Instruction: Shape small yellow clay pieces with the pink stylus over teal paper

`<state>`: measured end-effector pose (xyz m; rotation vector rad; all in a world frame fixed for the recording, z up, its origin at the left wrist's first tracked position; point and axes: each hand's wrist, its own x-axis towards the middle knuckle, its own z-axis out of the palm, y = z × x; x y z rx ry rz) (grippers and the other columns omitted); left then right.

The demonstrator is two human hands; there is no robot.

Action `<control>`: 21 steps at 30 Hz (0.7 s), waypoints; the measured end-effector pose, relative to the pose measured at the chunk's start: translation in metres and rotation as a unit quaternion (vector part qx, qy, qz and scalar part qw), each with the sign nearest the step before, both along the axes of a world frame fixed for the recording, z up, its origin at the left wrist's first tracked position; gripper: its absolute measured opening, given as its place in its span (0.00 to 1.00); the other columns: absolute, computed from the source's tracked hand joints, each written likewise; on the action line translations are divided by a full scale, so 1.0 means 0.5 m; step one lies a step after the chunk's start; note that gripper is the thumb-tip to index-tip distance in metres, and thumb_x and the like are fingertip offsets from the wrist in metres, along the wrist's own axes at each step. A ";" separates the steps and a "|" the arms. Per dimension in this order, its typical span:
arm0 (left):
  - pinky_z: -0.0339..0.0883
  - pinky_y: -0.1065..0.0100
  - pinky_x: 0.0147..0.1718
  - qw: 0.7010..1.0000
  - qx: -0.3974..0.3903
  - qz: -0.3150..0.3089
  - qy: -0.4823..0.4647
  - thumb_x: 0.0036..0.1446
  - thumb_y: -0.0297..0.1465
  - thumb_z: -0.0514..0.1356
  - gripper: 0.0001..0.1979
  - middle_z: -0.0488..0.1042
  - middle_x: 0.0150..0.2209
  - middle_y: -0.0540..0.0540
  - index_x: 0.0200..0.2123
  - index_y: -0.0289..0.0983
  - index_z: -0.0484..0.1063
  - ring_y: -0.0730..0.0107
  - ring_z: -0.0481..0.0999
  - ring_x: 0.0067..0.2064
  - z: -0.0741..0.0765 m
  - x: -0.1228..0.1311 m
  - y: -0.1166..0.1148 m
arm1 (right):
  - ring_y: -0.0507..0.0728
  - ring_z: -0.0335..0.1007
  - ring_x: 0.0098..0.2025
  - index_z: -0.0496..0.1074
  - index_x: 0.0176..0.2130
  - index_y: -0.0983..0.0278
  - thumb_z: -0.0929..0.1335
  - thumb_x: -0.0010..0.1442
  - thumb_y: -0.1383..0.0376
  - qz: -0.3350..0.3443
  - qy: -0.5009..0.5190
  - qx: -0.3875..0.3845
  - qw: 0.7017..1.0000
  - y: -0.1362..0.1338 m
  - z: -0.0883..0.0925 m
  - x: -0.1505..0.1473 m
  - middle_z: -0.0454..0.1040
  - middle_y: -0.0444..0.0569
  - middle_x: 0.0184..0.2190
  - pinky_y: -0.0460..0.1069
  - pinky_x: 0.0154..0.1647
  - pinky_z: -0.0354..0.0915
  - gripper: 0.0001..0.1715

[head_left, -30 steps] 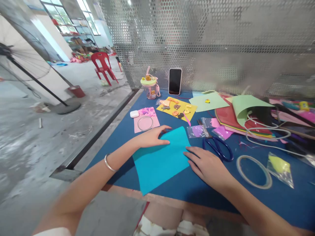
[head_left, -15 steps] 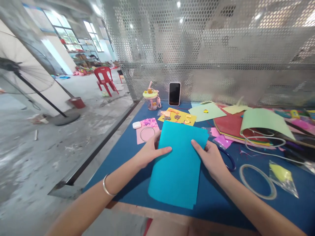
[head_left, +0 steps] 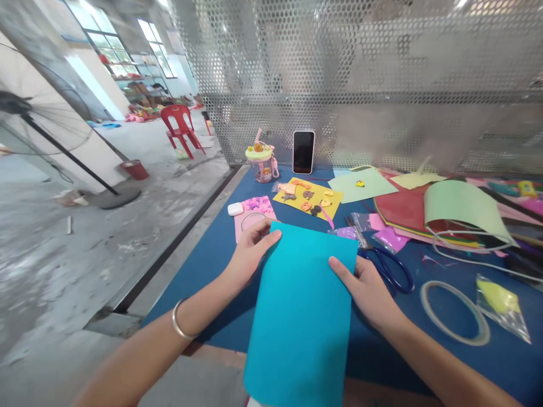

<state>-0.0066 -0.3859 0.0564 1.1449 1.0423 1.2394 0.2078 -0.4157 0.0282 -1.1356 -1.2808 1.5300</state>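
A bright blue sheet of craft paper [head_left: 303, 305] is held up in front of me, its lower end reaching past the table's front edge. My left hand [head_left: 254, 249] pinches its upper left corner, thumb on the near face. On the right edge, my right hand [head_left: 367, 282] grips the sheet with the thumb in front and the fingers behind. Blue-handled scissors [head_left: 392, 271] lie just beyond my right hand, partly hidden by it. Behind the left hand is a pink card [head_left: 258, 210] with small purple and pink pieces and a ring on it.
A yellow card [head_left: 297, 198] bears small animal figures. A phone [head_left: 304, 152] and a lidded cup [head_left: 261, 164] stand at the back. To the right are green sheets [head_left: 462, 206], a tape roll [head_left: 455, 312] and a bagged yellow lump [head_left: 500, 299]. Perforated metal [head_left: 360, 73] borders the table.
The blue sheet has come lower and nearer to me, its bottom now past the table edge. My left hand has shifted up to the corner. More of the scissors and yellow card shows.
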 end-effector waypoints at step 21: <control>0.55 0.74 0.25 0.972 0.090 0.059 0.211 0.56 0.43 0.58 0.15 0.65 0.26 0.51 0.29 0.35 0.70 0.75 0.62 0.28 -0.014 -0.003 0.020 | 0.58 0.72 0.23 0.75 0.39 0.61 0.66 0.57 0.50 0.037 -0.288 0.121 0.949 0.034 0.029 0.089 0.75 0.47 0.21 0.51 0.24 0.67 0.20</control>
